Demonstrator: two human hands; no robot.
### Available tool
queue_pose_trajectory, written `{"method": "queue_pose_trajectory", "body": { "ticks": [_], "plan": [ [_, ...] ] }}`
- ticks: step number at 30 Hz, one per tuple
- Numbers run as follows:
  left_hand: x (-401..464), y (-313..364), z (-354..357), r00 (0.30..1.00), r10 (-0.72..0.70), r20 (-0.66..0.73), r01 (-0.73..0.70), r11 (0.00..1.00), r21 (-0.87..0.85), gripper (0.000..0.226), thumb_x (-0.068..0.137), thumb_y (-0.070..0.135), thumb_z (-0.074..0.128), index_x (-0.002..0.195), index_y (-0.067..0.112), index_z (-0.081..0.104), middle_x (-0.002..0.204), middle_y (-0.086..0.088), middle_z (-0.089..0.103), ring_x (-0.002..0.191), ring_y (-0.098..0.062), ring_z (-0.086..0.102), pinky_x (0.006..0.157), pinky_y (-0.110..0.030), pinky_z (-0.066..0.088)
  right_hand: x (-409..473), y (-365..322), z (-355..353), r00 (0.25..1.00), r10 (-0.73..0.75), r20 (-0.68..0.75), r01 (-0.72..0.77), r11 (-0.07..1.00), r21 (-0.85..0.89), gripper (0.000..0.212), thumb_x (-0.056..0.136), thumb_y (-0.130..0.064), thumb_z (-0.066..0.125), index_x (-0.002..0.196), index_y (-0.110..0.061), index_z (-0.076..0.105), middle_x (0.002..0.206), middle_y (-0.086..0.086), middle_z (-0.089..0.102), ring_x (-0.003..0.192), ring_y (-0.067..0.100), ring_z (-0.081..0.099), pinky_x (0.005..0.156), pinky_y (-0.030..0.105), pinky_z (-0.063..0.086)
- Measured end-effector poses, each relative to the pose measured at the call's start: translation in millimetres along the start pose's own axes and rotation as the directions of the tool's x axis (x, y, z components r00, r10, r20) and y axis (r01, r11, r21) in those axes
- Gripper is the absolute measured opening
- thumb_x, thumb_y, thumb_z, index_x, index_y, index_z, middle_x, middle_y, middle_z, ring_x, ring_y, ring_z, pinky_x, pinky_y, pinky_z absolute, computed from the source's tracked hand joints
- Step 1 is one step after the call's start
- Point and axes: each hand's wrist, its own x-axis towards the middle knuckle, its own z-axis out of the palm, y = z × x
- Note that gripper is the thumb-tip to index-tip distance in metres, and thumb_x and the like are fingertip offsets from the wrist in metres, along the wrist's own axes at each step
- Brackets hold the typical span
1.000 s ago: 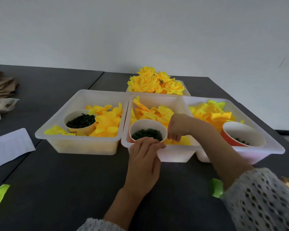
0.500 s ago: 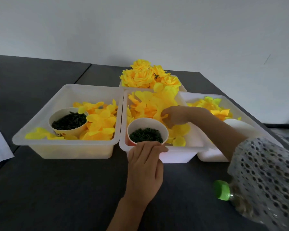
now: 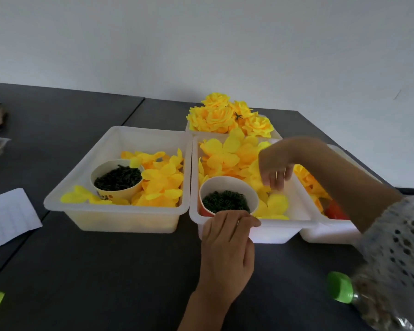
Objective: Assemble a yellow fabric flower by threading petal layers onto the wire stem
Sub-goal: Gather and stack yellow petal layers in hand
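One petal [image 3: 276,201] — just below right grip [image 3: 274,172].

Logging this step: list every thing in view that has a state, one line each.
Left hand: fingers curled at the near rim of the middle bin.
Right hand: over the petals, fingers pointing down.
Middle bin: holds petals and a cup.
Middle cup: upright, part full of green bits.
Left cup: upright, part full.
Bottle: lying down, green cap on.
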Motion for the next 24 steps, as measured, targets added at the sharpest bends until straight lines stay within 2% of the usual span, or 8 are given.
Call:
{"method": "queue_pose_trajectory", "body": {
  "ticks": [3, 6, 8, 10, 14, 18, 21, 24],
  "plan": [
    [0.0, -1.0, 1.8, 1.0, 0.003, -0.007, -0.003, 1.0, -0.005, 0.03, 0.081, 0.014, 0.051, 0.106, 0.029, 0.056, 0.111, 0.011, 0.061, 0.114, -0.009, 0.052, 0.095, -0.024, 0.038, 3.5, -9.0, -30.6, 0.907, -0.101, -0.41, 0.111, 0.994, 0.001, 0.021, 0.091, -0.008, 0.049, 0.077, -0.001, 0.063, 0.073, 0.01, 0.074, 0.06, 0.02, 0.069, 0.056, 0.025, 0.047],
    [0.6, -1.9, 2.7, 1.0, 0.002, -0.002, -0.002, 1.0, -0.003, 0.031, 0.08, 0.014, 0.051, 0.106, 0.03, 0.056, 0.112, 0.013, 0.06, 0.113, -0.009, 0.051, 0.095, -0.024, 0.038, 29.5, -23.9, -24.4, 0.659, -0.255, -0.708, 0.169, 0.967, -0.191, 0.032, 0.092, -0.017, 0.052, 0.122, -0.004, 0.053, 0.125, 0.02, 0.055, 0.111, 0.034, 0.053, 0.084, 0.039, 0.045],
    [0.8, -1.7, 2.4, 1.0, 0.0, 0.007, 0.0, 1.0, -0.004, 0.03, 0.08, 0.017, 0.051, 0.106, 0.031, 0.055, 0.111, 0.014, 0.06, 0.112, -0.008, 0.052, 0.095, -0.023, 0.038, 44.0, -25.3, -8.6, 0.742, -0.252, -0.621, 0.146, 0.965, -0.217, 0.067, 0.09, -0.037, 0.06, 0.148, -0.025, 0.028, 0.147, 0.014, 0.033, 0.134, 0.039, 0.029, 0.102, 0.052, 0.034],
    [1.6, -1.1, 1.3, 1.0, -0.004, 0.018, 0.004, 1.0, -0.007, 0.028, 0.08, 0.019, 0.05, 0.105, 0.032, 0.054, 0.11, 0.014, 0.061, 0.111, -0.007, 0.053, 0.095, -0.022, 0.039, 50.8, -21.8, 3.0, 0.866, -0.211, -0.452, 0.124, 0.969, -0.216, 0.08, 0.088, -0.048, 0.061, 0.152, -0.033, 0.015, 0.154, 0.01, 0.022, 0.14, 0.039, 0.02, 0.105, 0.053, 0.03],
    [2.8, 0.1, 0.7, 0.999, -0.005, 0.039, 0.005, 1.0, 0.003, 0.03, 0.078, 0.021, 0.051, 0.105, 0.034, 0.052, 0.109, 0.016, 0.061, 0.109, -0.006, 0.052, 0.095, -0.022, 0.038, 45.6, -15.5, 19.4, 0.943, -0.237, -0.235, 0.171, 0.947, -0.271, 0.047, 0.095, -0.029, 0.053, 0.139, -0.016, 0.042, 0.139, 0.009, 0.048, 0.117, 0.027, 0.049, 0.092, 0.033, 0.041],
    [4.0, 0.4, 1.6, 0.999, -0.008, 0.043, 0.009, 1.0, -0.005, 0.031, 0.075, 0.021, 0.053, 0.103, 0.035, 0.052, 0.107, 0.019, 0.058, 0.106, -0.005, 0.052, 0.092, -0.022, 0.037, 29.4, -4.5, 20.7, 0.967, -0.212, -0.138, 0.155, 0.927, -0.34, 0.037, 0.096, -0.02, 0.043, 0.132, -0.013, 0.047, 0.114, 0.007, 0.054, 0.101, 0.027, 0.054, 0.081, 0.038, 0.047],
    [4.6, 0.5, 1.7, 0.999, -0.01, 0.041, 0.011, 1.0, -0.016, 0.034, 0.072, 0.02, 0.054, 0.102, 0.036, 0.053, 0.105, 0.019, 0.059, 0.105, -0.005, 0.052, 0.089, -0.023, 0.038, 9.6, 1.2, 3.3, 0.984, -0.18, 0.001, 0.178, 0.973, -0.149, 0.051, 0.097, -0.019, 0.047, 0.146, -0.025, 0.031, 0.102, 0.0, 0.051, 0.094, 0.022, 0.054, 0.082, 0.036, 0.052],
    [5.7, 0.7, 1.4, 0.999, -0.008, 0.043, 0.009, 1.0, -0.024, 0.035, 0.07, 0.02, 0.054, 0.101, 0.036, 0.052, 0.104, 0.02, 0.059, 0.103, -0.005, 0.054, 0.087, -0.023, 0.038, -7.2, 1.1, -28.7, 0.968, -0.249, 0.041, 0.238, 0.953, 0.187, 0.046, 0.101, -0.017, 0.046, 0.141, -0.036, 0.033, 0.124, 0.006, 0.058, 0.099, 0.023, 0.066, 0.087, 0.039, 0.055]
  ]
}}
